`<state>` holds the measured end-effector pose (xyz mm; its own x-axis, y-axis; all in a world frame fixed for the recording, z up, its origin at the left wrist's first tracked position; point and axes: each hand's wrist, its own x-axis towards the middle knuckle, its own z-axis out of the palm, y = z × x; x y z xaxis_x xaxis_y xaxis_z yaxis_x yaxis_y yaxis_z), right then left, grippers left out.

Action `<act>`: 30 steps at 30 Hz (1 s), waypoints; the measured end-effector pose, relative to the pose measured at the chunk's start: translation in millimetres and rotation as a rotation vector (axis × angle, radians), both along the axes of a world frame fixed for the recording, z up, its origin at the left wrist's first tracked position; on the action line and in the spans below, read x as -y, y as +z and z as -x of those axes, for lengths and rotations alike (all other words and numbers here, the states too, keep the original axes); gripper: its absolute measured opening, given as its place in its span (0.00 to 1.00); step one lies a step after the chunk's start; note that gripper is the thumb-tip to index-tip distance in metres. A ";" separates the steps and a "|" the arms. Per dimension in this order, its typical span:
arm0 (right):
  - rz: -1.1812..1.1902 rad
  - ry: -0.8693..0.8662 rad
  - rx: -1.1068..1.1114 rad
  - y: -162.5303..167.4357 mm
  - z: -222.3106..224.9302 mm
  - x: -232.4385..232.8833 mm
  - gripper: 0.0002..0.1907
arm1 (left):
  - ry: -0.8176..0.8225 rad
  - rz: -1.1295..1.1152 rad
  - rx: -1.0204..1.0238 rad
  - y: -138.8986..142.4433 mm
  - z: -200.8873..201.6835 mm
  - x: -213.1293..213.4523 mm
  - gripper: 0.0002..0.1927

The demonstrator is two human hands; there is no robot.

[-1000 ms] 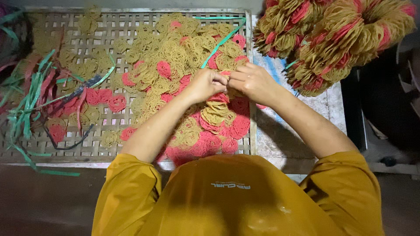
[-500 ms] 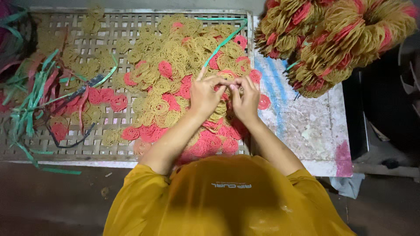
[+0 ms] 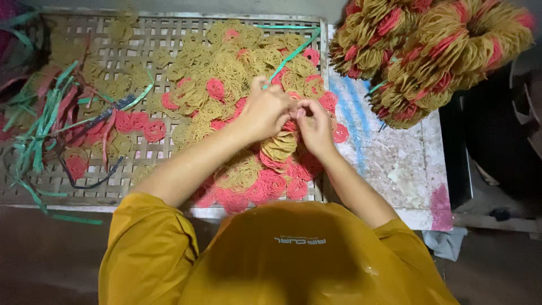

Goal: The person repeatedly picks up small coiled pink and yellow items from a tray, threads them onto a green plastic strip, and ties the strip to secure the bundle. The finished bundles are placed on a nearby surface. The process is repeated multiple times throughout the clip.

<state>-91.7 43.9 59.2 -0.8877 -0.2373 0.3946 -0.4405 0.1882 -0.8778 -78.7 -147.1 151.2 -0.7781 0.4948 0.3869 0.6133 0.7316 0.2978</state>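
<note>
Both bare forearms reach forward and converge; the left hand (image 3: 264, 113) and right hand (image 3: 316, 127) meet, fingertips pinched together, knuckles up.

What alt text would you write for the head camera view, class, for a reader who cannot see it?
Seen from above, a person's left hand and right hand meet over a heap of yellow and red lacy discs on a slatted tray. Green strips lie at the left; tied bundles of discs sit at the upper right.
</note>
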 end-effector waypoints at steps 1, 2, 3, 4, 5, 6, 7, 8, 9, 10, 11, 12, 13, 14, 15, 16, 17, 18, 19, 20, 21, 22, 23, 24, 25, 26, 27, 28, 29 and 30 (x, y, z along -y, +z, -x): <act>0.008 -0.031 -0.059 4.0 -8.1 0.9 0.05 | 0.084 0.036 0.214 5.6 5.0 -1.4 0.04; -0.047 -0.046 -0.093 7.8 -16.5 1.6 0.06 | 0.168 0.070 0.430 8.2 9.9 -1.3 0.04; -0.102 -0.061 -0.129 11.9 -24.2 2.2 0.07 | 0.166 0.044 0.534 8.4 16.5 0.5 0.05; -0.155 -0.076 -0.163 16.1 -29.1 3.1 0.09 | 0.162 0.019 0.639 5.9 25.4 3.1 0.06; -0.147 -0.068 -0.126 20.3 -31.9 4.0 0.08 | 0.159 -0.007 0.745 0.3 34.9 6.5 0.07; -0.137 -0.061 -0.090 24.3 -33.7 4.7 0.08 | 0.108 -0.108 0.813 -7.8 45.1 10.2 0.08; -0.127 -0.054 -0.054 28.1 -34.4 5.0 0.09 | 0.056 -0.209 0.877 -18.4 54.0 13.1 0.08; -0.195 -0.092 -0.151 31.7 -33.7 5.1 0.11 | 0.002 -0.311 0.940 -31.4 59.6 15.0 0.09; -0.262 -0.131 -0.249 35.0 -32.0 5.2 0.13 | -0.014 -0.439 1.010 -45.5 63.1 15.6 0.09; -0.330 -0.172 -0.348 37.9 -29.9 5.6 0.16 | -0.032 -0.567 1.076 -57.9 67.2 15.8 0.09; -0.334 -0.199 -0.384 40.1 -28.5 6.2 0.16 | -0.052 -0.696 1.141 -68.5 71.3 16.0 0.10; -0.337 -0.224 -0.418 41.6 -27.9 7.1 0.16 | -0.031 -0.738 1.147 -77.2 74.2 16.1 0.09; -0.341 -0.248 -0.450 42.7 -28.1 8.2 0.16 | -0.008 -0.780 1.154 -84.2 75.1 15.8 0.08; -0.353 -0.247 -0.484 43.6 -29.2 8.1 0.14 | 0.016 -0.825 1.162 -88.2 73.8 14.8 0.08; -0.364 -0.243 -0.520 44.5 -30.2 7.8 0.11 | 0.042 -0.825 1.135 -89.8 72.2 14.3 0.07; -0.374 -0.239 -0.561 45.5 -30.3 8.2 0.09 | 0.068 -0.825 1.104 -91.0 71.1 14.8 0.06; -0.384 -0.237 -0.561 46.3 -30.8 8.1 0.08 | 0.093 -0.826 1.074 -92.3 69.2 14.9 0.05; -0.395 -0.235 -0.559 46.9 -31.7 8.0 0.07 | 0.090 -0.840 1.050 -91.0 65.3 14.3 0.05; -0.406 -0.234 -0.555 47.4 -31.9 7.7 0.06 | 0.087 -0.854 1.026 -89.0 60.8 13.0 0.05; -0.421 -0.221 -0.561 47.9 -30.9 7.7 0.06 | 0.084 -0.867 1.003 -86.5 55.4 11.7 0.04; -0.437 -0.210 -0.564 48.3 -29.2 7.3 0.06 | 0.125 -0.900 0.988 -84.5 49.2 8.6 0.05; -0.452 -0.198 -0.566 47.8 -27.8 6.8 0.05 | 0.166 -0.931 0.973 -82.9 42.7 3.7 0.05; -0.465 -0.192 -0.553 46.9 -26.0 6.1 0.05 | 0.205 -0.962 0.957 -81.3 36.8 -0.7 0.05; -0.476 -0.185 -0.540 45.2 -23.9 5.0 0.04 | 0.201 -0.964 0.842 -79.9 31.9 -3.5 0.06; -0.486 -0.178 -0.529 42.7 -22.3 3.4 0.04 | 0.197 -0.964 0.726 -78.9 27.6 -5.6 0.07; -0.480 -0.173 -0.511 38.9 -20.6 1.9 0.04 | 0.192 -0.961 0.609 -79.3 24.0 -6.6 0.09; -0.475 -0.168 -0.493 34.4 -20.0 -0.4 0.04 | 0.247 -0.922 0.514 -81.3 19.0 -6.5 0.11; -0.470 -0.165 -0.474 28.8 -20.0 -3.3 0.03 | 0.299 -0.880 0.419 -85.4 12.3 -4.8 0.13; -0.457 -0.176 -0.469 22.7 -20.9 -6.6 0.03 | 0.348 -0.836 0.320 -90.4 7.2 -2.7 0.15; -0.442 -0.186 -0.464 15.6 -24.5 -10.2 0.03 | 0.446 -0.906 0.382 -96.4 3.0 0.0 0.14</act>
